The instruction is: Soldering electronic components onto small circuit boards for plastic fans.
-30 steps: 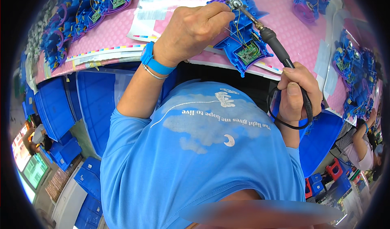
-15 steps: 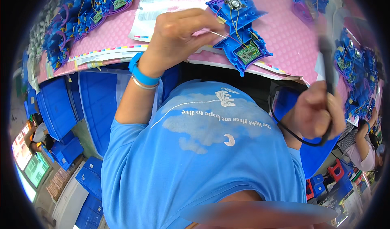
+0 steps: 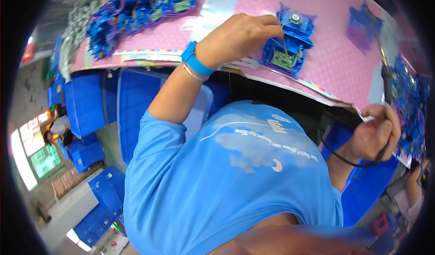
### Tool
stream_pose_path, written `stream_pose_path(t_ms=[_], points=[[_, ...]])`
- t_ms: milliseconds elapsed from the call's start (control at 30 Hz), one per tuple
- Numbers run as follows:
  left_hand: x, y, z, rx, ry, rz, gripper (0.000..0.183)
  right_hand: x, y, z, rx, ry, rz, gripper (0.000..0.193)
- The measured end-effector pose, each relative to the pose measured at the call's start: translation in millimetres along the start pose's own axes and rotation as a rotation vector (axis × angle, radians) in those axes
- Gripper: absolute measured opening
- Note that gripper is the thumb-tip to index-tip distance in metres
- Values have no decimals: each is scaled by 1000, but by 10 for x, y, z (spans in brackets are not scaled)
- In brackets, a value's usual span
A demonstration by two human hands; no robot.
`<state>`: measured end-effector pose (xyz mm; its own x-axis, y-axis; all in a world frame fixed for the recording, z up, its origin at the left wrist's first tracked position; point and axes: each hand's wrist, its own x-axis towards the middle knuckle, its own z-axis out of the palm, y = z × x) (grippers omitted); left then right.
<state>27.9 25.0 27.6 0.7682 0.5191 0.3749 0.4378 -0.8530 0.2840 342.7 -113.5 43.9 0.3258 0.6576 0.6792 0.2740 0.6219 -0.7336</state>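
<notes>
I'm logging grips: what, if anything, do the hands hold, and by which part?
Right hand: soldering iron, by the rear of its handle. Left hand: at the blue housing; its hold is unclear.

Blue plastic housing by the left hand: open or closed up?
Open. The blue plastic housing shows its inside: the green circuit board and round speaker are exposed, with no cover over either.

I see room over the pink surface (image 3: 334, 69) between the blue housing (image 3: 297, 38) and the soldering iron (image 3: 386, 79). Piled housings (image 3: 138, 14) block the upper left.
</notes>
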Motion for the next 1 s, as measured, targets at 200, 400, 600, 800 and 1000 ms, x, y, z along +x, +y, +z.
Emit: stream_pose_path(t_ms=[200,400,600,800,1000], points=[[-308,-867,-681,190,-29,38,27,-21,-3,-153,0,0,27,34],[-401,-1246,-1036,282,-197,-106,31,-66,-96,148,-5,36,61,29],[-278,-1460,-1127,116,-291,-199,32,26,-21,143,-181,6,48,23],[105,-543,-962,269,8,-310,28,384,476,-52,-588,-108,-58,21],[1056,605,26,-51,30,170,41,984,862,-122,-677,-274,-150,35]])
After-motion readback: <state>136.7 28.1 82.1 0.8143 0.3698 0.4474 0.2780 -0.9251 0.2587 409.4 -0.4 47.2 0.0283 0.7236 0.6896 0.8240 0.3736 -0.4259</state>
